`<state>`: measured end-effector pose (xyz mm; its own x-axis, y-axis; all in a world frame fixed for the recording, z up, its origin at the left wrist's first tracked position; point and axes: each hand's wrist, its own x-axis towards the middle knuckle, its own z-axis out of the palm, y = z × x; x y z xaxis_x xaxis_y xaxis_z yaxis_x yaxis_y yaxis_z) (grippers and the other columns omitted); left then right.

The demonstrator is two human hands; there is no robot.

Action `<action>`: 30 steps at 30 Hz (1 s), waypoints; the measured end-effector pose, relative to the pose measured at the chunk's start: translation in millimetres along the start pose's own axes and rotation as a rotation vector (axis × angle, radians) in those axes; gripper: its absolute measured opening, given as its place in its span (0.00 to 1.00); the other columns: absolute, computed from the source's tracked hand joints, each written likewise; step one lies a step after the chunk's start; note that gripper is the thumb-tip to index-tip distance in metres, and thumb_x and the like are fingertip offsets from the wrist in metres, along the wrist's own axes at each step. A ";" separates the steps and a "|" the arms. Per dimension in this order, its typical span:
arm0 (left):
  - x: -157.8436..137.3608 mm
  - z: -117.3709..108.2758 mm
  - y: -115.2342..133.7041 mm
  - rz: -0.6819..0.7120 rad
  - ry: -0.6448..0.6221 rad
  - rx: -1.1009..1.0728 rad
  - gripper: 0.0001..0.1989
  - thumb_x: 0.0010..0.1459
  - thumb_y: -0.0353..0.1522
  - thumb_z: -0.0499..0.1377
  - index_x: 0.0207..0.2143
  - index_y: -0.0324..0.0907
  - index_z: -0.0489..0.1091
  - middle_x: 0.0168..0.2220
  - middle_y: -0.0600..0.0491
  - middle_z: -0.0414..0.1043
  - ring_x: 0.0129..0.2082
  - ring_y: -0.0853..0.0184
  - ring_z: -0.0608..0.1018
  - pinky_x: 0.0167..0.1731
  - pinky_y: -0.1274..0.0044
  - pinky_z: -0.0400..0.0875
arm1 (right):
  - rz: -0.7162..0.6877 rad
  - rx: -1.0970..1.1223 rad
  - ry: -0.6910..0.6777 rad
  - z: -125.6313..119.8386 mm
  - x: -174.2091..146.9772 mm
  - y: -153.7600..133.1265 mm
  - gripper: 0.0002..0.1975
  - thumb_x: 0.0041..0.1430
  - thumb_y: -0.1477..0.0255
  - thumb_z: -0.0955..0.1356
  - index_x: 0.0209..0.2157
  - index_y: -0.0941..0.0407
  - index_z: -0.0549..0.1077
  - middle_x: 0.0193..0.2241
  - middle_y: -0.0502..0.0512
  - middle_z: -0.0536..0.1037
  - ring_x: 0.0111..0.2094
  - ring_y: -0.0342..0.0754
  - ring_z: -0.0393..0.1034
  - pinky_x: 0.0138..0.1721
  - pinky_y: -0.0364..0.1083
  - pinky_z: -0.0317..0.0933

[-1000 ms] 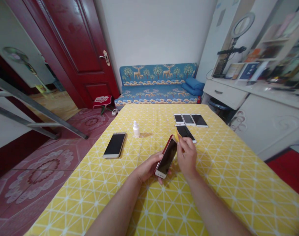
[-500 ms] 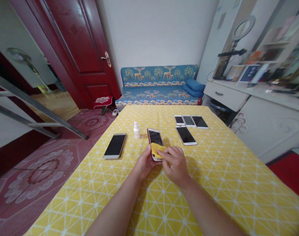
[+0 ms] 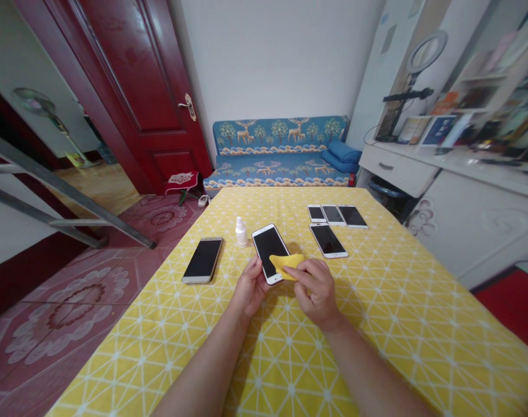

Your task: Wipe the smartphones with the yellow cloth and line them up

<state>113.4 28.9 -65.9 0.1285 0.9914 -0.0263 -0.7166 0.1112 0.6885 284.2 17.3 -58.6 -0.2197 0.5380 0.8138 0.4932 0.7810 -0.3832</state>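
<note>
My left hand [image 3: 251,287] grips the lower left edge of a white-framed smartphone [image 3: 268,246], its dark screen tilted up toward me. In my right hand [image 3: 318,288] is a small yellow cloth [image 3: 288,263], pinched between thumb and fingers. The cloth lies over the phone's lower right corner and sticks out past its edge. A white dropper-type bottle [image 3: 241,233] stands upright just left of the held phone. Farther left, a gold-edged smartphone [image 3: 203,260] lies face up on the table.
A yellow patterned cloth [image 3: 290,359] covers the table. To the right lie a white phone [image 3: 328,240] and, behind it, a row of three devices [image 3: 334,215]. A blue sofa [image 3: 276,162] stands beyond the far edge, a white cabinet [image 3: 455,214] at right, a metal ladder [image 3: 72,200] at left.
The phone has turned, its top swinging left and its screen facing me more fully. My right hand and the yellow cloth have shifted slightly right, uncovering more of the screen.
</note>
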 end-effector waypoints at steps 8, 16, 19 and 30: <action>0.8 -0.2 -2.0 -0.026 0.001 0.136 0.21 0.51 0.33 0.65 0.49 0.40 0.72 0.38 0.49 0.78 0.33 0.65 0.78 0.33 0.77 0.71 | 0.018 0.200 -0.016 4.8 -1.8 -1.2 0.26 0.56 0.84 0.61 0.52 0.48 0.72 0.33 0.52 0.69 0.35 0.47 0.65 0.37 0.49 0.62; -1.2 -4.3 -6.8 -0.065 -0.036 0.299 0.20 0.51 0.35 0.65 0.48 0.41 0.75 0.48 0.48 0.76 0.48 0.60 0.76 0.49 0.74 0.65 | 0.082 0.133 0.154 4.7 0.7 0.9 0.29 0.59 0.84 0.61 0.58 0.46 0.66 0.38 0.54 0.69 0.40 0.47 0.67 0.42 0.48 0.63; -2.8 -3.3 -4.5 -0.052 -0.102 0.401 0.21 0.53 0.36 0.64 0.50 0.42 0.74 0.53 0.47 0.72 0.54 0.56 0.72 0.56 0.70 0.59 | 0.163 0.113 0.250 2.2 1.8 -2.0 0.27 0.61 0.82 0.61 0.59 0.47 0.65 0.41 0.55 0.71 0.43 0.47 0.67 0.45 0.48 0.63; -16.8 9.8 13.0 0.012 -0.162 0.674 0.23 0.54 0.45 0.61 0.47 0.40 0.77 0.51 0.44 0.74 0.55 0.50 0.70 0.56 0.66 0.59 | 0.375 0.229 0.268 1.0 2.6 7.2 0.10 0.62 0.75 0.62 0.37 0.54 0.74 0.35 0.54 0.72 0.39 0.49 0.67 0.42 0.48 0.62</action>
<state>108.7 13.0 -49.4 0.2614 0.9636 0.0567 -0.1432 -0.0194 0.9895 286.4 24.6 -59.7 0.1750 0.7176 0.6742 0.2933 0.6156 -0.7314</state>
